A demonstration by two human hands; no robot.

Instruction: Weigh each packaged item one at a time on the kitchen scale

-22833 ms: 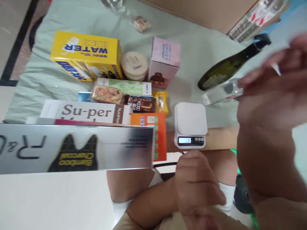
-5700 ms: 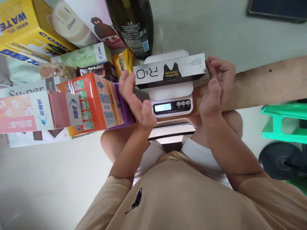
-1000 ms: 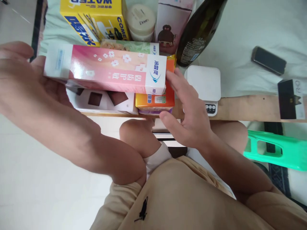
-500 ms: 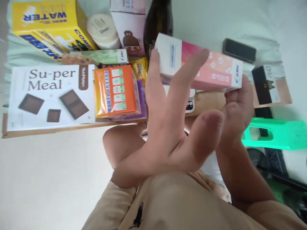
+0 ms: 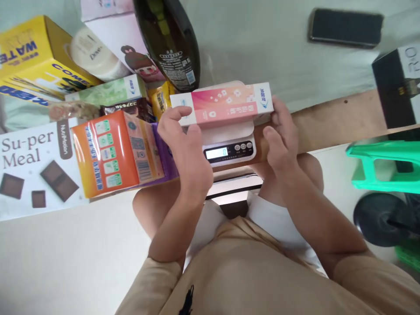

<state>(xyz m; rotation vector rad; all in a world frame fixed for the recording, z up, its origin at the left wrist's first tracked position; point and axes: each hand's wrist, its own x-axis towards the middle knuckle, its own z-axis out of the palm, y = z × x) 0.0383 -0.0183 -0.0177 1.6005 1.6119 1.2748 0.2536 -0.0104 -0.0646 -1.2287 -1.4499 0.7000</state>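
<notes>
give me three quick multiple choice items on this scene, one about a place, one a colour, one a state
1. Where is the pink box?
A. on the scale
B. on the phone
C. under the bottle

2. What colour is the stool on the right?
A. red
B. green
C. white

3. The scale display is:
A. lit
B. dark
C. covered by a hand

Answers:
1. A: the box lies across the scale's platform, with the left hand and right hand at its ends.
2. B: it is bright green.
3. A: the screen glows pale.
</notes>
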